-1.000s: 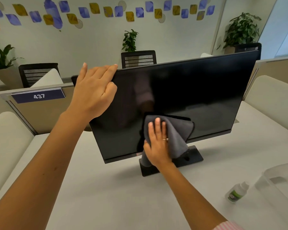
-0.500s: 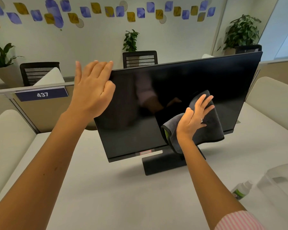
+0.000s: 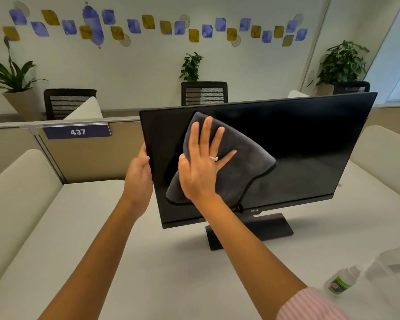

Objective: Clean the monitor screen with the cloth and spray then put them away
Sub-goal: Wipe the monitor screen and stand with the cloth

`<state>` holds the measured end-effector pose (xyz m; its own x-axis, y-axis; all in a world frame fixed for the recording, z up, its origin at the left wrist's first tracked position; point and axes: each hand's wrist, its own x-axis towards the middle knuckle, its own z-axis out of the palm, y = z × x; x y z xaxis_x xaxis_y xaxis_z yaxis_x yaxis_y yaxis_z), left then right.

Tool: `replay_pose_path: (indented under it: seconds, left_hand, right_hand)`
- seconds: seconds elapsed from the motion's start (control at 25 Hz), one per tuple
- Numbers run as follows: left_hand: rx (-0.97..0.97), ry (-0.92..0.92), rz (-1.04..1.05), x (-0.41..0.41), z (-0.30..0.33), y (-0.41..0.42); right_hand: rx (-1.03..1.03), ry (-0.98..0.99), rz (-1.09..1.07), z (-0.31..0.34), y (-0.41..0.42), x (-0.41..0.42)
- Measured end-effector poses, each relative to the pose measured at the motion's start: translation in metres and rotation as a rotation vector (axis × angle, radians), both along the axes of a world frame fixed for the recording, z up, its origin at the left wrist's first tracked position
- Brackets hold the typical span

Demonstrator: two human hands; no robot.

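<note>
Now right hand (image 3: pixel 200 172) flat on cloth (image 3: pixel 238 162), shifted upper-left across monitor (image 3: pixel 298 144); left hand (image 3: pixel 138 179) lower, seemingly gripping its edge.

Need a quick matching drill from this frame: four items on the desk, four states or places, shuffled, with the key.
Items:
1. grey microfibre cloth
2. small white spray bottle with green label
3. left hand
4. clear plastic container

States or places:
A. gripping the left edge of the black flat monitor
B. standing at the right edge of the white desk, beyond the bottle
C. pressed flat on the screen under the right hand
D. lying on the desk, untouched

Pairs: 1-C, 2-D, 3-A, 4-B
</note>
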<state>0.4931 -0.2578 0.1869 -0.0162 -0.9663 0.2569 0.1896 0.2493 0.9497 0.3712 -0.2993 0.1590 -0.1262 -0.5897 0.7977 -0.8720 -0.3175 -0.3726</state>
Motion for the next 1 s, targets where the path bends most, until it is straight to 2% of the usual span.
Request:
replay_pose_path:
  seconds: [0.16,0.28,0.4,0.52,0.6,0.84,1.0]
  left_hand:
    - [0.015,0.069,-0.057,0.006,-0.014,0.008]
    - [0.037,0.046,-0.049,0.01,-0.016,0.005]
    - [0.04,0.041,-0.097,0.008,-0.014,0.003]
    - [0.052,0.011,-0.081,0.008,-0.016,0.002]
    - [0.056,-0.008,-0.08,0.008,-0.017,0.002]
    - [0.047,0.01,-0.096,0.01,-0.018,0.002]
    - [0.073,0.03,-0.078,0.008,-0.018,0.001]
  right_hand:
    - [0.025,0.318,0.08,-0.042,0.012,0.017]
    - [0.087,0.407,0.038,-0.078,0.023,0.01]
    - [0.21,0.305,-0.085,-0.102,0.033,-0.002]
    - [0.373,0.001,-0.202,-0.104,0.042,-0.004]
    - [0.434,-0.089,-0.198,-0.105,0.047,-0.002]
    - [0.492,0.29,0.086,-0.133,0.074,0.021]
    - [0.604,0.352,0.308,-0.152,0.088,0.027]
